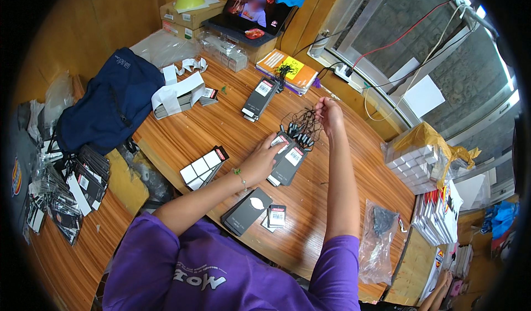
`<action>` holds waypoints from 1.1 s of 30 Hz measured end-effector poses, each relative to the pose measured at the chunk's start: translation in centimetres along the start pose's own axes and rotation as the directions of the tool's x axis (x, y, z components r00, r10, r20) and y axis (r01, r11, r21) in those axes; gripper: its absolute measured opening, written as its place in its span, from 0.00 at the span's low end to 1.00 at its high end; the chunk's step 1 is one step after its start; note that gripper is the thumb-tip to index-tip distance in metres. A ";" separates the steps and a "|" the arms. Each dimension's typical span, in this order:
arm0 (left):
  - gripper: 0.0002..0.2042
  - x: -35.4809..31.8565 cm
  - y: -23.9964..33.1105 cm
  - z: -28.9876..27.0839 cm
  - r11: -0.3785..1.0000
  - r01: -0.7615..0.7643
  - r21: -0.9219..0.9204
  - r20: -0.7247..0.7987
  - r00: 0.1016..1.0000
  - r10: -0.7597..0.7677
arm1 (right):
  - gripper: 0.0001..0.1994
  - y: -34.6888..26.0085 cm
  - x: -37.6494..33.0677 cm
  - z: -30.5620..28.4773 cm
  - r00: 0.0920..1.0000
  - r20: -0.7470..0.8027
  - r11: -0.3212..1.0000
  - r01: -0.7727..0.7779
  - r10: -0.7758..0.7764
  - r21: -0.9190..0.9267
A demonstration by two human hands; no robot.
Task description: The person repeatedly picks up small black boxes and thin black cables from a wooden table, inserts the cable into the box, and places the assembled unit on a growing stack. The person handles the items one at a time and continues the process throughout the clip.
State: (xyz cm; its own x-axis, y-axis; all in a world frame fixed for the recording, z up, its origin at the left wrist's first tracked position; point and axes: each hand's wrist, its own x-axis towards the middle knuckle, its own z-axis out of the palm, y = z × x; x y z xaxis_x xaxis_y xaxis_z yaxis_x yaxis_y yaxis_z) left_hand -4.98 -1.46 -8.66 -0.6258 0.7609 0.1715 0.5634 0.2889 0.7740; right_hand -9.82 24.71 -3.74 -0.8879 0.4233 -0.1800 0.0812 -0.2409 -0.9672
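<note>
A blue bag (102, 103) lies at the left, away from the hands. Next comes a bundle of tags with a white paper band (178, 93) around it, maybe so they don't spill. The left hand (259, 161) lies on the dark tags (286, 170), perhaps so they won't slide. I can't tell if its fingers squeeze. The dark tags are on the table, between the arms, with black strings (305, 122) at their far end. The right hand (331, 115) is curled and seems to pinch those strings — maybe to keep them from tangling.
</note>
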 end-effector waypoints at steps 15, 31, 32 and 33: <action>0.28 -1.7 2.5 -2.0 0.998 0.002 0.065 -0.050 0.999 0.002 | 0.12 1.3 -15.4 0.1 0.955 0.202 0.772 0.296 -0.219 -0.563; 0.29 -6.3 3.0 -5.3 0.964 0.219 -0.152 0.459 0.879 -0.128 | 0.22 3.9 -23.8 1.7 0.813 0.561 0.321 0.496 0.153 -0.807; 0.29 -6.4 2.6 -5.2 0.991 0.075 -0.115 0.390 0.921 -0.024 | 0.22 3.7 -23.7 1.8 0.811 0.560 0.330 0.489 0.168 -0.808; 0.28 -6.6 2.4 -5.1 0.995 -0.069 -0.068 0.324 0.942 0.088 | 0.22 3.7 -23.7 1.8 0.809 0.559 0.338 0.482 0.183 -0.808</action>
State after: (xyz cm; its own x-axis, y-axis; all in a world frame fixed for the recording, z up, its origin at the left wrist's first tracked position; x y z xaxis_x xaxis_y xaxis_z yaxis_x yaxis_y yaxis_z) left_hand -2.31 -8.78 -4.84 -0.3657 0.9302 0.0322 0.5676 0.1955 0.7997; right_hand 10.72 12.18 -2.67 -0.9562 -0.1902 -0.2225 -0.0348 0.8285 -0.5589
